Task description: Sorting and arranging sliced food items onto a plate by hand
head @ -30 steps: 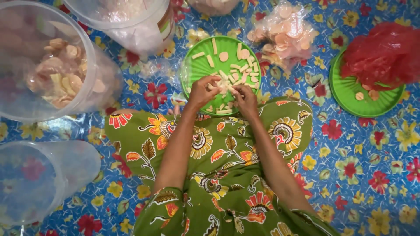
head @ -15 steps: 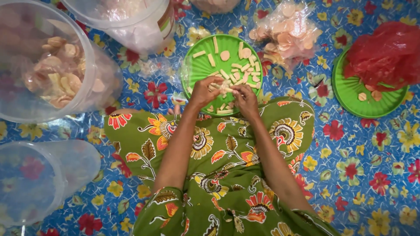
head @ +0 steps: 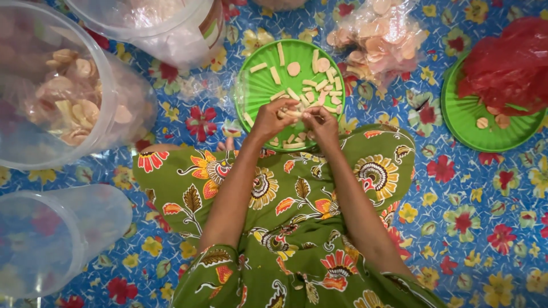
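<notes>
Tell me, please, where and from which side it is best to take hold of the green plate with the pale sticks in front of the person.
Probably the far left rim of the green plate, approached from the left. That part of the raised edge is bare, while the left hand and right hand cover the near edge and the clear bag of crackers crowds the right.

left hand (head: pixel 273 118) + right hand (head: pixel 321 122): hide plate's (head: pixel 260 85) near rim, pinched bit too small to tell | tub (head: pixel 108 74): cut by left edge, contents blurred | red bag (head: pixel 508 63): cut by right edge
</notes>
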